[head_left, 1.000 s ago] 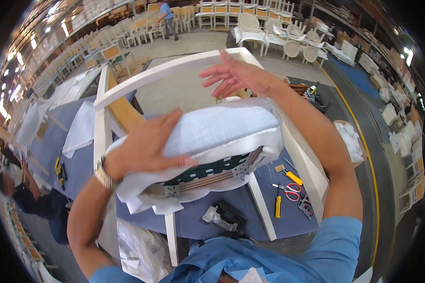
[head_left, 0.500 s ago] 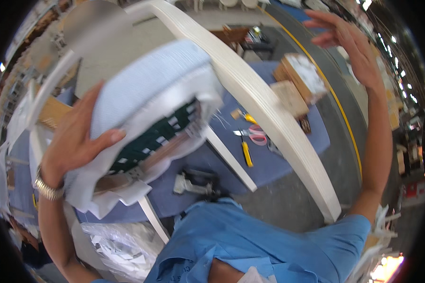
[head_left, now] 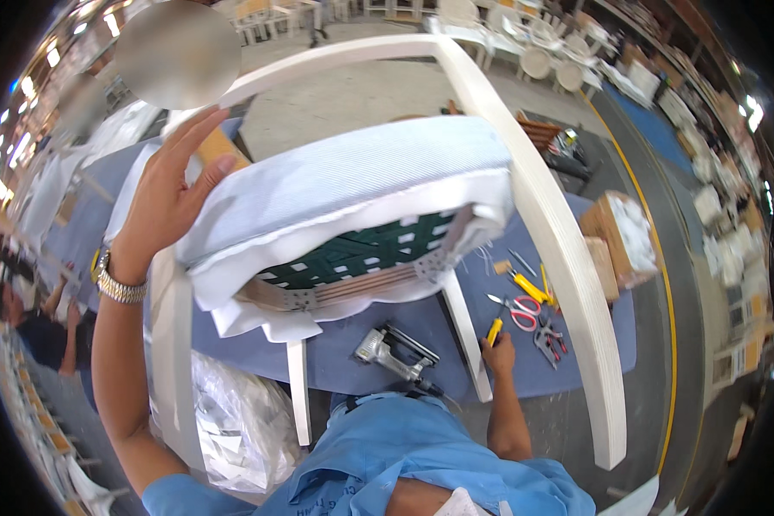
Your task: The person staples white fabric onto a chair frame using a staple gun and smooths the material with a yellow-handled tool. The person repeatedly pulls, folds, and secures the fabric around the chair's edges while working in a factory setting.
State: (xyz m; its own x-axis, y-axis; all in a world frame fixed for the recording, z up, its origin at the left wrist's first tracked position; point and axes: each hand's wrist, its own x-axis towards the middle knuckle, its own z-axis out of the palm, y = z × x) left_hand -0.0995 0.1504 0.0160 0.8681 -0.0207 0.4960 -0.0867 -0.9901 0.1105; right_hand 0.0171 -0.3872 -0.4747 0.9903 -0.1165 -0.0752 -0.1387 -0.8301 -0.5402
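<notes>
A white wooden chair [head_left: 546, 224] lies tipped over on the blue-covered table, its legs toward me. Pale blue striped fabric [head_left: 353, 163] covers its seat, and a loose white cloth edge [head_left: 275, 324] hangs around the underside. Green webbing [head_left: 361, 249] shows inside the seat frame. My left hand [head_left: 168, 193], with a metal-band watch on the wrist, rests with fingers stretched out at the left end of the seat. My right hand [head_left: 499, 354] is closed on the yellow handle of a knife [head_left: 494, 330] lying at the table, beside a chair leg.
Pink-handled scissors [head_left: 523, 313], pliers [head_left: 546, 346] and a yellow tool [head_left: 529, 285] lie right of the knife. A staple gun [head_left: 396, 354] lies near my waist. Cardboard boxes [head_left: 615, 236] stand at the right edge. A plastic bag [head_left: 236, 421] hangs below left. Another person [head_left: 47, 331] is far left.
My right hand has come down from the raised upper right to the knife. My left hand has shifted up along the seat's left end, its fingers straighter. The view has turned.
</notes>
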